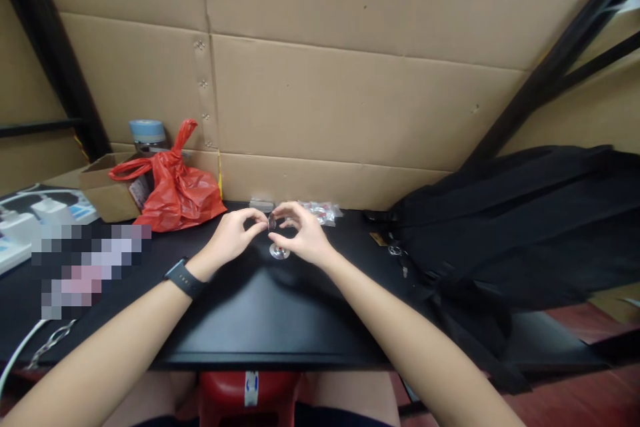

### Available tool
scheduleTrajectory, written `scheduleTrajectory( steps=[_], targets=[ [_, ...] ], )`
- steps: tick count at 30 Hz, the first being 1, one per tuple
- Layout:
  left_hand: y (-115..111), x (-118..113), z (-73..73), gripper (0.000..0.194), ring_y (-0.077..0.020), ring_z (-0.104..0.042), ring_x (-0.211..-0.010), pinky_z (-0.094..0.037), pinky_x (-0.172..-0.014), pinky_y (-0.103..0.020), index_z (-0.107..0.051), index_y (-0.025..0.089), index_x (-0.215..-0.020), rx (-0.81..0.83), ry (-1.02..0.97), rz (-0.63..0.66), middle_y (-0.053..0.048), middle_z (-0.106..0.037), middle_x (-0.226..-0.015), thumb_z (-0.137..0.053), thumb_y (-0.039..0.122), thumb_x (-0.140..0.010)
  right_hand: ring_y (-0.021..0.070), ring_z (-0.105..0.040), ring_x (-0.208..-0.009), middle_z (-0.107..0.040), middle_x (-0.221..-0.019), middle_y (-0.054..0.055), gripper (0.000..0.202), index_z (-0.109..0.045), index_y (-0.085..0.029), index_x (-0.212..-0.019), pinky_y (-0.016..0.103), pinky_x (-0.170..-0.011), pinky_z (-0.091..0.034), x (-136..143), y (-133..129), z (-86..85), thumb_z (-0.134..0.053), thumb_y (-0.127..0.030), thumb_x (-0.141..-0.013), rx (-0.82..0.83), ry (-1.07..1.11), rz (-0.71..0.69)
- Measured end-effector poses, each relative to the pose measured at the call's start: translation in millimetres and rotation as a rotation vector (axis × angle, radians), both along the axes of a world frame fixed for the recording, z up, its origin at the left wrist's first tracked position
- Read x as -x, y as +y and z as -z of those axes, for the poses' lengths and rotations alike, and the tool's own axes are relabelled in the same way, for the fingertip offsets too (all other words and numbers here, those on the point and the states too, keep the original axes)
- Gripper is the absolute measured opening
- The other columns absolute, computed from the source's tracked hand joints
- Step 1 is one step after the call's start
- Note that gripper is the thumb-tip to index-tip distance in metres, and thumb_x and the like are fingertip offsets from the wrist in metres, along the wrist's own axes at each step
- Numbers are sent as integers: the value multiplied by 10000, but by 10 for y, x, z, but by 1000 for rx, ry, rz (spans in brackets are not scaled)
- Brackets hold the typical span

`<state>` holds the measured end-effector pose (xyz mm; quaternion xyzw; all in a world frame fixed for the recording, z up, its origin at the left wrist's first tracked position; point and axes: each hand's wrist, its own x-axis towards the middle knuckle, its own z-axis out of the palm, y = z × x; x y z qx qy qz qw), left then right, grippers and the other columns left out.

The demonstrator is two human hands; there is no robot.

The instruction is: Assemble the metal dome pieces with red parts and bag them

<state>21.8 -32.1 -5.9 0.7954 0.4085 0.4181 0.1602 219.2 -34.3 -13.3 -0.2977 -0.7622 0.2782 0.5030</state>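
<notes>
Over the black tabletop, both hands meet at a small, shiny, round disc (272, 223), held up nearly edge-on. My left hand (234, 233), with a dark watch on its wrist, pinches its left side. Curved around the other side is my right hand (306, 235), its thumb low and its fingers at the top of the disc. Just beneath the right thumb, a second shiny round piece (279, 252) with a reddish centre lies on the table. Behind the right fingers are small clear plastic packets (325, 212), partly hidden. A small greyish stack (261, 205) sits behind the left fingertips.
A tied red plastic bag (183, 193) stands at the left beside a cardboard box (107, 190) and a blue-lidded bottle (147, 131). Farther left is a power strip (20, 240). A black backpack (525, 227) and keys (395, 251) lie right. Cardboard (325, 100) walls the back.
</notes>
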Motion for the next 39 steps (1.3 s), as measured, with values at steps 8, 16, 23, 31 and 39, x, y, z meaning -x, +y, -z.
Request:
scheduleTrajectory(
  steps=[8,16,23,31,39],
  targets=[
    [-20,-82,27,196,-224,-689,-888,-520,-875,-340,-672,160,-878,159,-344,122,-68,-734,-917,-706,338,-801,209,-670,-1016,-674,-1080,70,380,-601,-210,-1075,345,-836,-574,71,-81,-38,-742,-231,-723,-123,31,41],
    [-42,-94,17,327,-200,-704,-894,-538,-831,-309,-503,196,-927,268,-538,178,-23,-675,-875,-756,301,-750,211,-675,-1044,-695,-1114,78,361,-615,-213,-1062,344,-846,-574,72,-85,-21,-767,-261,-739,-93,57,14],
    [-34,-71,18,245,-176,-701,-847,-529,-850,-302,-521,195,-914,124,-406,95,-9,-651,-866,-709,241,-764,209,-704,-977,-716,-1061,78,303,-618,-202,-939,328,-823,-573,110,-54,54,-768,-403,-771,121,169,-46],
    [-78,-80,26,270,-196,-713,-852,-520,-856,-315,-514,207,-944,22,-316,29,-4,-692,-832,-723,300,-801,208,-647,-1032,-675,-1120,86,279,-652,-200,-911,328,-816,-545,25,45,56,-548,-458,-935,96,-52,10],
    [-74,-90,46,262,-217,-589,-1103,-441,-979,-375,-641,225,-1054,-128,-45,-20,-60,-647,-1160,-461,401,-981,218,-569,-1144,-591,-1179,115,221,-606,-195,-845,388,-940,-486,-34,24,-16,-506,-353,-963,-87,-225,91]
  ],
)
